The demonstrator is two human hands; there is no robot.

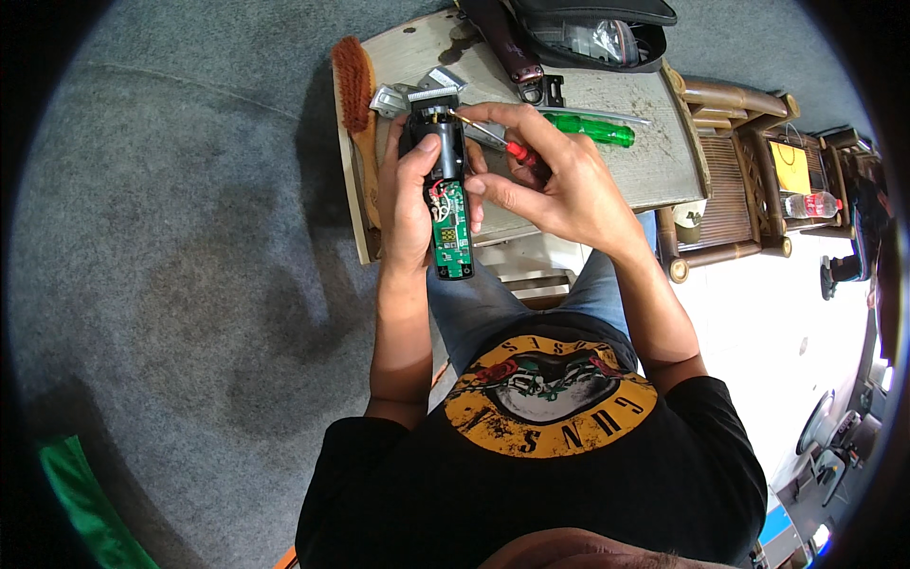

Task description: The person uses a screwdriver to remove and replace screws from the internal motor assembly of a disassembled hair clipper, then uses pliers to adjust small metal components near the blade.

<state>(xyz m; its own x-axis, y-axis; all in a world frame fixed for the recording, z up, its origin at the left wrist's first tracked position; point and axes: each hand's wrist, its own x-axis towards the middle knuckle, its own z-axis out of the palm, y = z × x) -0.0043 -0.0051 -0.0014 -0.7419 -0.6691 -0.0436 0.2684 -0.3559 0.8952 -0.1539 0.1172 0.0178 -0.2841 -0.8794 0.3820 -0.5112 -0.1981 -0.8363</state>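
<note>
My left hand [408, 194] is wrapped round a black hair clipper [455, 161], held upright above the table with its blade end pointing away from me. The clipper's lower housing is off, so a green circuit board [454, 245] with red and white wires shows. In my right hand [573, 185] is a small screwdriver [517, 150] with a red handle. Its thin shaft slants left to the clipper just below the blade; whether the tip sits on a screw is too small to tell. Fingers of my right hand are close to the clipper's right side.
On the worn table [626, 175] lie a wooden brush [354, 95] with reddish bristles, a green-handled screwdriver [597, 130] and metal clipper parts [387, 100]. A dark brown clipper [502, 40] and an open black case [607, 57] are at the back. Bamboo furniture [720, 190] stands to the right.
</note>
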